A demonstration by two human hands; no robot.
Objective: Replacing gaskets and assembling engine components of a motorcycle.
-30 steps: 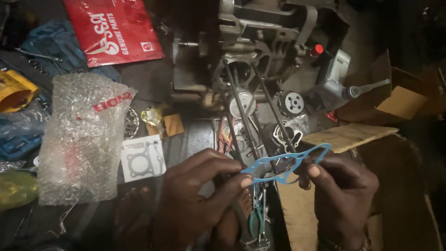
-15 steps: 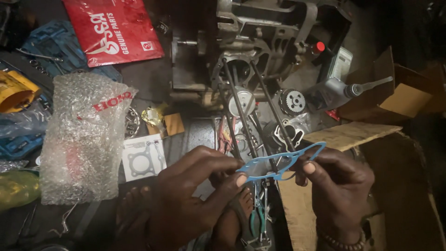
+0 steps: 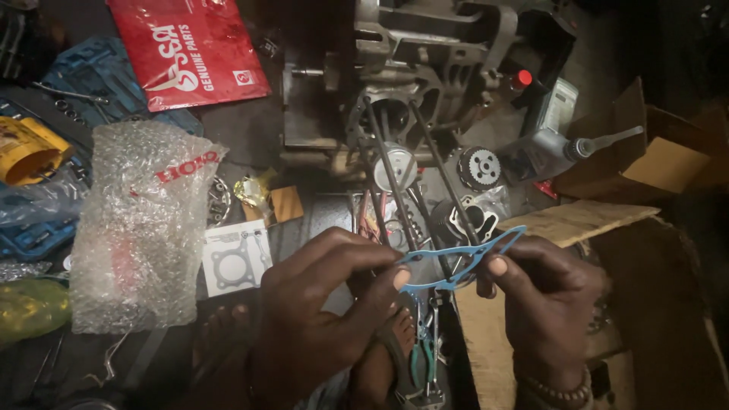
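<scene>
- Low in the middle of the view, just in front of the engine block (image 3: 425, 68): a thin blue gasket (image 3: 456, 262), pinched at both ends and held up off the floor.
- At its near-left end: left hand (image 3: 319, 319), thumb and forefinger closed on the gasket's edge, remaining fingers curled under and out of sight.
- At its right side: right hand (image 3: 543, 296), thumb pressed on top of the gasket, fingers closed beneath it; wrist with a beaded band cut off by the bottom edge.
- Behind the gasket: long dark studs (image 3: 391, 178) running from the engine toward the hands, partly crossing the gasket's outline, so hard to tell whether touching.
- Below the hands: green-handled pliers (image 3: 421, 361), mostly hidden in shadow, and a bare foot (image 3: 220, 334), dim and half covered by the left hand.
- To the left: a bubble-wrap bag (image 3: 140, 228), contents impossible to make out, beside a small white card with a grey gasket (image 3: 231, 262).
- Top left: a red parts packet (image 3: 190, 49), upper edge cut off.
- To the right: an open cardboard box (image 3: 661, 163), inside lost in darkness, near a grey sealant tube (image 3: 562, 152) and a toothed sprocket (image 3: 478, 167).
</scene>
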